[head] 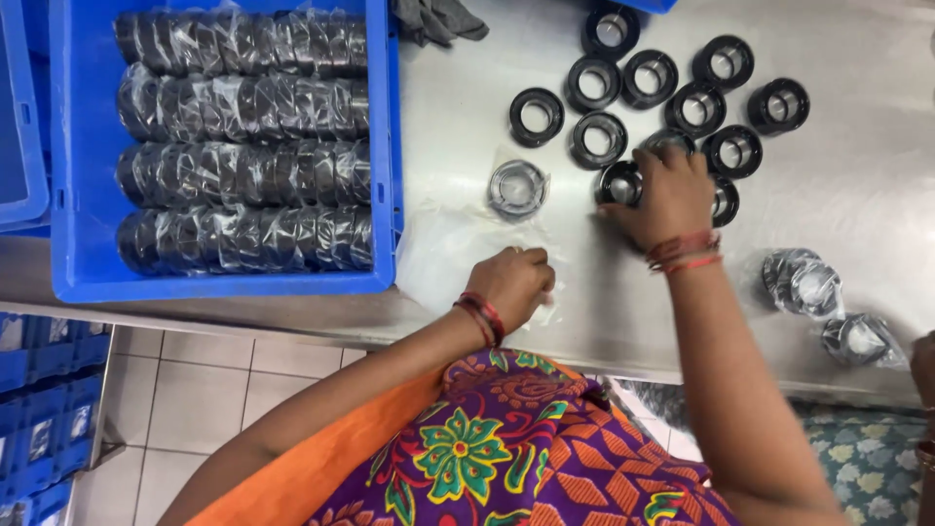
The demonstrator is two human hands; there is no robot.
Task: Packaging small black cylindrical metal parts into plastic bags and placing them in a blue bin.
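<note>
Steel worktop (pixel 857 185), seen from above. Work in hand: bagging black ring-shaped plastic parts in thin clear plastic bags.

Right hand (pixel 665 192) is closed over one loose black ring (pixel 620 183) at the near edge of the cluster — fingers curled on it, ring not yet lifted clear as far as can be told.

Left hand (pixel 514 282) is pinched narrow on a flat stack of empty clear bags (pixel 443 255), near centre of the worktop.

Done so far, by how things lie: the blue plastic crate (pixel 88 146) at left holds four full rows of wrapped rings (pixel 243 107); one bagged ring (pixel 517 188) lies just far of the bags; two more bagged rings (pixel 828 312) sit at near right.

Left — about ten unwrapped rings (pixel 672 97) grouped at far centre-right. The crate looks nearly filled, so the loose batch reads as the remainder.
</note>
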